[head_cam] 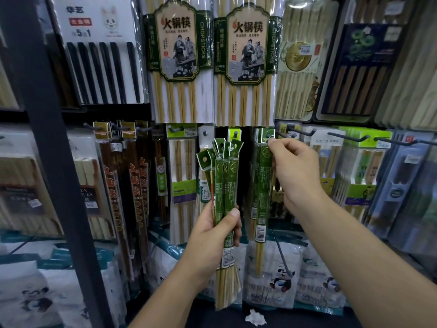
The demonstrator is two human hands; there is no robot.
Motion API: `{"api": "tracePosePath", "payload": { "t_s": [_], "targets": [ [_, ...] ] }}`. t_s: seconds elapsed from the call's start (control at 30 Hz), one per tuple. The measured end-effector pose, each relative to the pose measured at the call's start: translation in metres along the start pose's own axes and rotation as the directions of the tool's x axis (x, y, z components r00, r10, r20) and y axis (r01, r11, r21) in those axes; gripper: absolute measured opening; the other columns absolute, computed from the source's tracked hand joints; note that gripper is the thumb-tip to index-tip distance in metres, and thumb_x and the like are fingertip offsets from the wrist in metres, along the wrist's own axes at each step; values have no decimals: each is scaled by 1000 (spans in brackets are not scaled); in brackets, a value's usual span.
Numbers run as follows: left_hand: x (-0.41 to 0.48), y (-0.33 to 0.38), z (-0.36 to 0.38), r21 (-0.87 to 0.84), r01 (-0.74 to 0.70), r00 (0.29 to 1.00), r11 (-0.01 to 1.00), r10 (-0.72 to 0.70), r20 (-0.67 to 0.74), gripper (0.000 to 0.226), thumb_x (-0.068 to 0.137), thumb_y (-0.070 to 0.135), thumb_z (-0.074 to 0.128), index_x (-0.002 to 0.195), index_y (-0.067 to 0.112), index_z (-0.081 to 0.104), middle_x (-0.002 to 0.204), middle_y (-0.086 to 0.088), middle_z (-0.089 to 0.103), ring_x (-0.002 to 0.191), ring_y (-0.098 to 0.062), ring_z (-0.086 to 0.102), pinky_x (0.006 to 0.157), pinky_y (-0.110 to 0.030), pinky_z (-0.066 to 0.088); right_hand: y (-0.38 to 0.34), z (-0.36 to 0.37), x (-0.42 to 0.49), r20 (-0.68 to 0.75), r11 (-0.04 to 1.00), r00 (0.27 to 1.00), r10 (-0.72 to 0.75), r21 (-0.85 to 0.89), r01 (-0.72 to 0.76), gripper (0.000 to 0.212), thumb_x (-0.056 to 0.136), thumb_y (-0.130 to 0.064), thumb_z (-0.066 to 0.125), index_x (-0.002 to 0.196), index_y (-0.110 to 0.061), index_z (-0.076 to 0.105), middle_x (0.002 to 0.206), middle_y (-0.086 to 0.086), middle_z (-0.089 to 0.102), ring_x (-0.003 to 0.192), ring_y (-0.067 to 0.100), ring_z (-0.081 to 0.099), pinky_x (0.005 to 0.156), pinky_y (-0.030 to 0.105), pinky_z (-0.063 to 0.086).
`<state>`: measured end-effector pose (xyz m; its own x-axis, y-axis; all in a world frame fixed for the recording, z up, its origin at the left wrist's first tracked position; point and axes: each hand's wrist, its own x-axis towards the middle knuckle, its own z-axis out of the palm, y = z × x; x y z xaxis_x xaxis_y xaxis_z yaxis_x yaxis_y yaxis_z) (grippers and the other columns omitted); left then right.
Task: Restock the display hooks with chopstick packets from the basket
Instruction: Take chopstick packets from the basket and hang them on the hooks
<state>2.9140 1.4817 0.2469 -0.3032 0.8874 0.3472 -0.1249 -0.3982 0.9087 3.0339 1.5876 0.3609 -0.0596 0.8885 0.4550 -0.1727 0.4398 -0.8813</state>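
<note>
Now the left hand (216, 229) is closed around a bundle (224, 185) of green chopstick packets, held upright before the display, tabs fanned at the top. Just to its right, the right hand (295, 166) pinches the top tab of one packet (262, 185) between thumb and fingers, up at a hook (268, 136) among the hanging stock. A white scrap (255, 317) lies below.

Two bare forearms rise from the bottom edge of the view, each ending in a bare hand: the left hand (212, 235) and the right hand (296, 169). No sleeves show (both arms are uncovered to the frame's edge). Fingernails look short and plain.
</note>
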Motion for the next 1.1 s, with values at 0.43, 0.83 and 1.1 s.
{"api": "tracePosePath", "payload": {
  "t_s": [0.43,0.83,1.1],
  "targets": [
    [-2,5,2,29,-25,1000,999,24,9,24,92,28,67,103,9,58,77,-3,67,69,-16,64,58,-26,52,28,8,22,-109,976,991,-73,-214,48,31,95,-38,68,73,-16,70,52,-17,55,54,-3,52,64,21,42],
    [-4,4,5,26,-20,999,999,19,43,11,83,38,78,88,38,69,76,2,66,67,-14,60,57,-27,51,18,5,-26,100,998,993,62,25,-65,33,98,-36,64,68,-26,74,67,-11,67,61,2,58,59,21,45],
    [-5,6,6,66,-5,999,998,2,47,15,78,52,77,86,42,69,75,4,68,67,-13,63,60,-28,52,7,3,-39,180,988,983,25,143,-51,18,97,-21,66,80,-20,71,62,-13,63,58,1,57,48,16,42]
  ]
}}
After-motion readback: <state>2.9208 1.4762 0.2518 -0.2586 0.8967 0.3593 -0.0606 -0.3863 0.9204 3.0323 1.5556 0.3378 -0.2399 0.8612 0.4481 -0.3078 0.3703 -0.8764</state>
